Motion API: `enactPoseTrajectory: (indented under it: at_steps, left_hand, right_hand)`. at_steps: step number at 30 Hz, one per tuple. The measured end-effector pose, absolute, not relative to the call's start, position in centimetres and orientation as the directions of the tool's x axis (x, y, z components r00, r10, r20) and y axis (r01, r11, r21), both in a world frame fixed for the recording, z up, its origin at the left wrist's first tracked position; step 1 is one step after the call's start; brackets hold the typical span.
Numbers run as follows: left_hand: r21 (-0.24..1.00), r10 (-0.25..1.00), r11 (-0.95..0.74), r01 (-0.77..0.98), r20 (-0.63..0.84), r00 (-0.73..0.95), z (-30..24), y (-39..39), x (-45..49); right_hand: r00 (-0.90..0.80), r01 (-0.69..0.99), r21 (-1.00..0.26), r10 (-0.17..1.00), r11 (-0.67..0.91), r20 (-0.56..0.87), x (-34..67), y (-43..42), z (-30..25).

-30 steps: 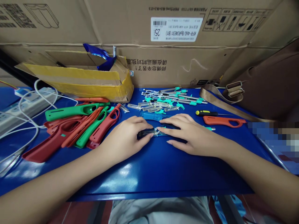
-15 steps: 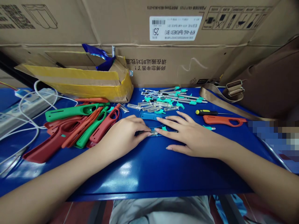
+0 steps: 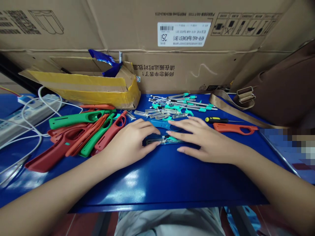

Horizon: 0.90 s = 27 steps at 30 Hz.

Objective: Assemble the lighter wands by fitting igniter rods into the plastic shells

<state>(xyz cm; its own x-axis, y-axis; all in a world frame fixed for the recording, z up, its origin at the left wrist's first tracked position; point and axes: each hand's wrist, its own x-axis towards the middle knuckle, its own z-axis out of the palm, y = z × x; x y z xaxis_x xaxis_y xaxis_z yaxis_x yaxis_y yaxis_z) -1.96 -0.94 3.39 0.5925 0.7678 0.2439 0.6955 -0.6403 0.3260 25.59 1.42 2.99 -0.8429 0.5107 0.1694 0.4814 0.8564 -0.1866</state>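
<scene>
A blue lighter casing half (image 3: 168, 142) lies on the table between my hands. Inside it sit a clear fuel tank (image 3: 157, 139), a teal trigger piece and thin white wire. My left hand (image 3: 134, 141) curls around the casing's left end, thumb on the near side and fingers on the far side. Spread fingers of my right hand (image 3: 205, 137) rest over the casing's right part, covering much of it. Just behind, another blue casing half (image 3: 159, 123) lies partly under the right fingertips.
Red, green and orange lighter casings (image 3: 83, 131) are heaped at left beside a power strip (image 3: 27, 114). Behind are several clear tanks (image 3: 162, 116) and metal tubes (image 3: 197, 105). A screwdriver (image 3: 216, 120) and orange casing (image 3: 233, 128) lie right. Cardboard boxes (image 3: 98, 85) stand behind.
My left thumb and fingertips have parted a little, so more of the clear tank shows. The right hand has shifted slightly right, its fingers still spread.
</scene>
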Motion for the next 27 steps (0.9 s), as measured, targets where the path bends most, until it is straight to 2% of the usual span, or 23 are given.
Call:
enactPoseTrajectory:
  at_steps: [4, 7, 12, 19, 25, 27]
  left_hand:
    - [0.275, 0.727, -0.685, 0.674, 0.213, 0.652, 3.3, -0.9, -1.9]
    - [0.261, 0.712, -0.700, 0.665, 0.192, 0.675, 2.9, -0.9, -2.0]
    - [0.266, 0.717, -0.695, 0.668, 0.186, 0.672, 2.5, -0.8, -2.0]
    - [0.250, 0.696, -0.717, 0.650, 0.206, 0.688, 2.4, -0.7, -2.1]
    - [0.197, 0.647, -0.761, 0.619, 0.157, 0.746, 2.5, -0.6, -2.2]
    - [0.160, 0.627, -0.778, 0.607, 0.145, 0.765, 2.6, -0.7, -2.2]
  right_hand:
    - [-0.758, 0.575, -0.152, 0.593, 0.804, 0.271, 27.2, 2.7, 4.2]
    - [-0.765, 0.579, -0.192, 0.609, 0.792, 0.210, 28.5, 3.4, 5.1]
    - [-0.775, 0.551, -0.346, 0.619, 0.759, 0.124, 29.1, 3.5, 5.5]
    - [-0.747, 0.614, -0.387, 0.665, 0.688, -0.002, 27.6, 3.2, 4.2]
    - [-0.729, 0.619, -0.515, 0.677, 0.592, -0.097, 27.3, 3.1, 4.1]
    - [-0.723, 0.623, -0.505, 0.686, 0.598, -0.079, 27.3, 2.9, 4.2]
